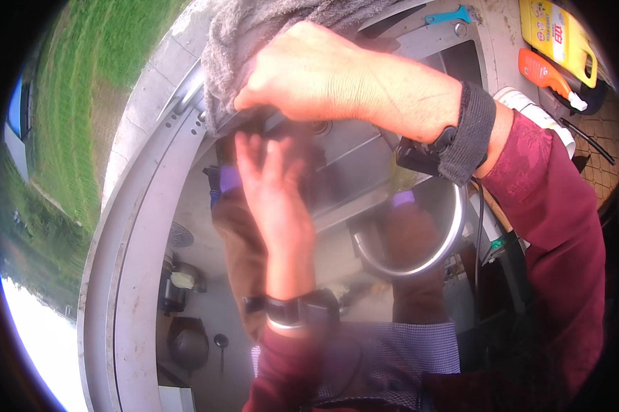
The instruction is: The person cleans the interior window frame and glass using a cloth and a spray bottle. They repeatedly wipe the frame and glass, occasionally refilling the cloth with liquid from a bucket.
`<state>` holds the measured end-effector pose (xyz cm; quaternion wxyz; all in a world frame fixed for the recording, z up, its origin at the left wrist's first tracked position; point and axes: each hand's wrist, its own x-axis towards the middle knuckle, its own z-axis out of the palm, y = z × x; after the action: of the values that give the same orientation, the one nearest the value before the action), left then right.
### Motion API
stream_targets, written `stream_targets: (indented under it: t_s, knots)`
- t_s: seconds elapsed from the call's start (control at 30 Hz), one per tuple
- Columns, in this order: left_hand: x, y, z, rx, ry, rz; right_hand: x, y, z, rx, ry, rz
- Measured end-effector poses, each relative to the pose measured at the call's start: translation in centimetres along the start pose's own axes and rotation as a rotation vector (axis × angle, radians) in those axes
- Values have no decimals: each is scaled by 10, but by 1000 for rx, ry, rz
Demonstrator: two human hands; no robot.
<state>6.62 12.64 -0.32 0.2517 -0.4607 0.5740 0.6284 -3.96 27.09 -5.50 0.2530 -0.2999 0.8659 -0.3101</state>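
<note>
My right hand [307,77], reaching in from the right in a maroon sleeve, grips a bunched grey towel [227,56] by the window frame [150,195]. Below it is my left hand [276,190], slightly blurred, with fingers apart and nothing visible in them. Its fingertips point towards the towel's lower edge; whether they touch anything cannot be told. A dark band circles each wrist. Beneath my hands lies a metal sink [348,170], partly hidden by my arms. A curved chrome faucet [459,221] arches beside my lower legs. My feet are partly hidden near the sink.
A yellow jug [561,41], an orange bottle [543,72] and a turquoise-handled tool [448,15] lie beyond the sink. At lower left are a dark pan [187,342] and a ladle [221,342]. Grass [103,67] and a concrete ledge [155,77] lie outside the frame.
</note>
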Motion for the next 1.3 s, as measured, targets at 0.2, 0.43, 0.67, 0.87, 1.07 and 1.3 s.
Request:
stream_targets:
  t_s: [0.2, 0.43, 0.67, 0.87, 1.07, 1.3]
  knots:
    - [14, -5, -14, -138, -32, 189, 20, -40, 29, -59, 15, -43]
    - [25, 0, -54, 304, -99, 198, 50, -108, 35, 26, -144, 136]
    - [34, 2, -42, -338, -43, 115, 26, -88, 31, 44, -63, 167]
    - [32, 2, -54, 599, 35, 254, 55, -113, 48, 10, -191, 151]
    - [34, 30, -50, 1199, 4, 313, 63, -125, 53, -186, -224, 235]
    - [29, 24, -34, 1350, 23, 271, 59, -112, 29, -189, -295, 150]
